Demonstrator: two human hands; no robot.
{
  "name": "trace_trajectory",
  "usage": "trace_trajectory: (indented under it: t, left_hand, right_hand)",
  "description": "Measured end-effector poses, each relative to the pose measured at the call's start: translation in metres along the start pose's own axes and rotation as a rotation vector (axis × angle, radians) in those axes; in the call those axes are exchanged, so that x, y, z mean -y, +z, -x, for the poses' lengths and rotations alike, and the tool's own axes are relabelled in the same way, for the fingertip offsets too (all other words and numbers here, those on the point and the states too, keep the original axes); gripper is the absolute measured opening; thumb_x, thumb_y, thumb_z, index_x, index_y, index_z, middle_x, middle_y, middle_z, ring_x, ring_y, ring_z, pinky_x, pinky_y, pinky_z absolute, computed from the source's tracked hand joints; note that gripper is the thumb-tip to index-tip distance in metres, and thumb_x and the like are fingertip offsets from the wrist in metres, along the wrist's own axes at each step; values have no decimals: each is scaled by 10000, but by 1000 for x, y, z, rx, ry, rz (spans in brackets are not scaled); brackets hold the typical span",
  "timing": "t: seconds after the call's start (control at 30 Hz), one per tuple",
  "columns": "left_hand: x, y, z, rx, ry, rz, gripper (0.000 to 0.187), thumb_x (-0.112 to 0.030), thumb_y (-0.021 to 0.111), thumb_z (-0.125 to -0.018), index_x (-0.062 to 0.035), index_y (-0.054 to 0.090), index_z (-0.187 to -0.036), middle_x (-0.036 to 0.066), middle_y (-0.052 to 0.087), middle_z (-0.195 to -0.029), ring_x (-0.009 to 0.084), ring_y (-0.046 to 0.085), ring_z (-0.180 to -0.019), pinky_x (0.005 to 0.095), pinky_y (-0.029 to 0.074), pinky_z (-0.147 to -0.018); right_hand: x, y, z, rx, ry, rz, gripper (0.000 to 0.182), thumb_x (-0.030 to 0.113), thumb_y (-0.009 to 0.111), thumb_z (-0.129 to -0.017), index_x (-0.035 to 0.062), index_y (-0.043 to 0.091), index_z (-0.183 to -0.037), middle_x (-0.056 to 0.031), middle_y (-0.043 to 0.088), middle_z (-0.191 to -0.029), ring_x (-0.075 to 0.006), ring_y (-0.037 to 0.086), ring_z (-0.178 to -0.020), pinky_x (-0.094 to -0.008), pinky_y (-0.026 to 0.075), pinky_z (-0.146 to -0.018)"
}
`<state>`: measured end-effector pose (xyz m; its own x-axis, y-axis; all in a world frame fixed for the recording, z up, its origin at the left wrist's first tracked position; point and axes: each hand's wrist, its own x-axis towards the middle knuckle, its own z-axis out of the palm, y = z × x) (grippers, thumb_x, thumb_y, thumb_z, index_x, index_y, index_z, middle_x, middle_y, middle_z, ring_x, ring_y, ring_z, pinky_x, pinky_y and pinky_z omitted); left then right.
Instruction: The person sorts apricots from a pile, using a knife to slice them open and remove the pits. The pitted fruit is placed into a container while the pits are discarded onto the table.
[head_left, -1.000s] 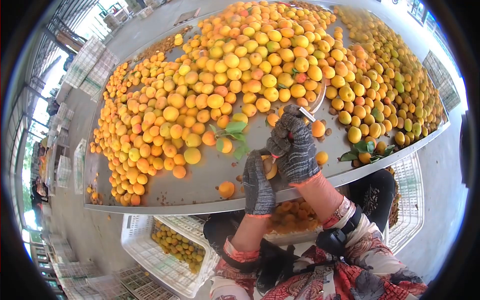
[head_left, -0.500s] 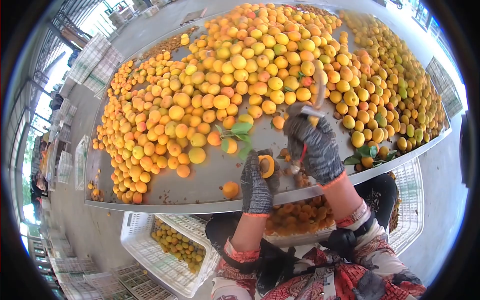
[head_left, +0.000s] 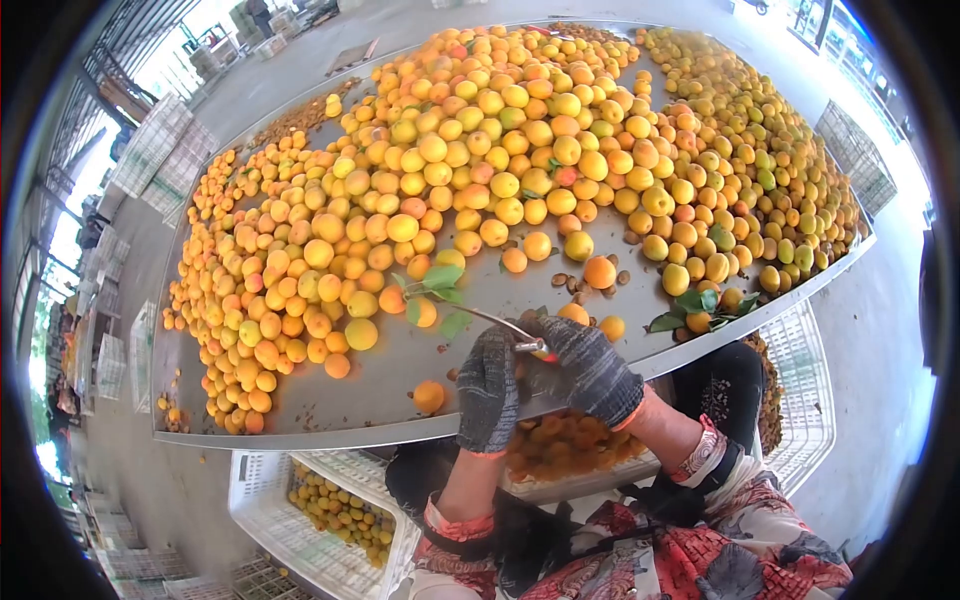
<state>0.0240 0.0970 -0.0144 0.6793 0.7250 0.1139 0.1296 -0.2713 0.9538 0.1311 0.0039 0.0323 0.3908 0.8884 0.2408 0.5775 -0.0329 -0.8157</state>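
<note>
Both hands wear grey knitted gloves and meet at the near edge of a metal table (head_left: pixel 340 415). My right hand (head_left: pixel 590 368) is closed on a small curved knife (head_left: pixel 500 322), whose blade points left. Beside it, my left hand (head_left: pixel 488 390) has its fingers bent inward; what it holds, if anything, is hidden. A large heap of orange-yellow apricots (head_left: pixel 430 150) covers the table beyond. One apricot (head_left: pixel 429 397) lies alone left of my left hand. A leafy twig (head_left: pixel 440 285) rests among the fruit, and brown pits (head_left: pixel 572 284) lie beyond my right hand.
Under the table edge are a white crate (head_left: pixel 300 520) with greenish-yellow fruit, a container of orange pieces (head_left: pixel 565 445) between the knees, and another white crate (head_left: pixel 805 380) at the right. Stacked crates (head_left: pixel 165 150) stand at the left; a person (head_left: pixel 260 18) is far behind.
My right hand has come down and left, close to my left hand. The cut apricot seen at my left fingers is now out of sight. The view has shifted slightly.
</note>
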Motion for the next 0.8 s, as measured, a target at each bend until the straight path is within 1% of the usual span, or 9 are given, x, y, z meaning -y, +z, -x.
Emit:
trace_trajectory:
  t: [0.2, 0.3, 0.33, 0.4, 0.47, 0.53, 0.6, 0.73, 0.8]
  left_hand:
    - [-12, 1, -1, 60, -100, 296, 235, -139, 438, -892, 21, 570, -1003, 148, 593, -938, 224, 557, -883, 308, 438, -767]
    - [-8, -2, 4, 218, -64, 316, 239, -159, 470, -882, 13, 571, -1014, 135, 595, -922, 218, 563, -867, 302, 439, -763]
    - [-9, -5, 6, 219, -63, 316, 239, -159, 470, -882, 13, 571, -1014, 135, 595, -922, 218, 563, -867, 302, 439, -763]
    - [-18, -10, 11, 526, 69, 165, 271, -191, 537, -850, 1, 567, -1039, 136, 601, -922, 214, 575, -845, 301, 445, -753]
    - [-28, -7, 15, 666, 80, 161, 280, -192, 561, -841, -7, 570, -1051, 114, 611, -924, 186, 577, -848, 294, 450, -751]
    - [-36, -6, 14, 801, 97, 151, 292, -192, 586, -832, -14, 574, -1063, 92, 620, -925, 157, 579, -850, 288, 454, -749]
    - [-40, -4, 13, 903, 209, -133, 344, -211, 632, -800, -24, 567, -1081, 107, 621, -926, 177, 592, -852, 299, 458, -750]
    - [-35, -5, 14, 829, 119, 82, 350, -195, 639, -794, -17, 564, -1086, 110, 624, -931, 153, 591, -842, 290, 463, -737]
    - [-26, -4, 15, 708, -35, 185, 318, -168, 603, -822, -9, 558, -1094, 90, 623, -945, 116, 577, -847, 270, 460, -743]
  right_hand:
    - [-29, 0, 14, -120, 148, -83, 306, 145, 624, -729, 24, 571, -1005, -168, 595, -869, -288, 591, -749, -356, 465, -654]
    - [2, -32, 23, -155, 540, -528, 138, 90, 564, -814, 24, 576, -935, -54, 599, -766, -97, 558, -613, -253, 449, -547]
    - [-2, -37, 27, -156, 540, -528, 138, 90, 564, -814, 24, 576, -935, -54, 599, -766, -97, 558, -613, -253, 449, -547]
    - [-11, -52, 37, -295, 549, -719, 102, 68, 546, -832, 26, 582, -918, -16, 588, -765, -50, 544, -651, -232, 442, -549]
    - [-21, -67, 40, -300, 549, -702, 123, 99, 576, -816, 29, 584, -917, -37, 592, -756, -79, 559, -663, -258, 452, -570]
    - [-53, -76, 45, -244, 482, -65, 103, 121, 589, -821, 64, 597, -906, 34, 550, -685, -14, 428, -497, -159, 324, -428]
    - [-57, -84, 42, -168, 542, 121, 155, 151, 620, -804, 56, 598, -925, 8, 568, -712, -52, 478, -555, -195, 390, -491]
    - [-48, -74, 20, -56, 611, 60, 293, 220, 661, -766, 38, 593, -985, -96, 622, -839, -172, 575, -773, -301, 456, -733]
    - [-55, -60, 6, 78, 296, 287, 394, 243, 684, -727, 40, 565, -1043, -155, 609, -928, -258, 590, -809, -340, 462, -746]
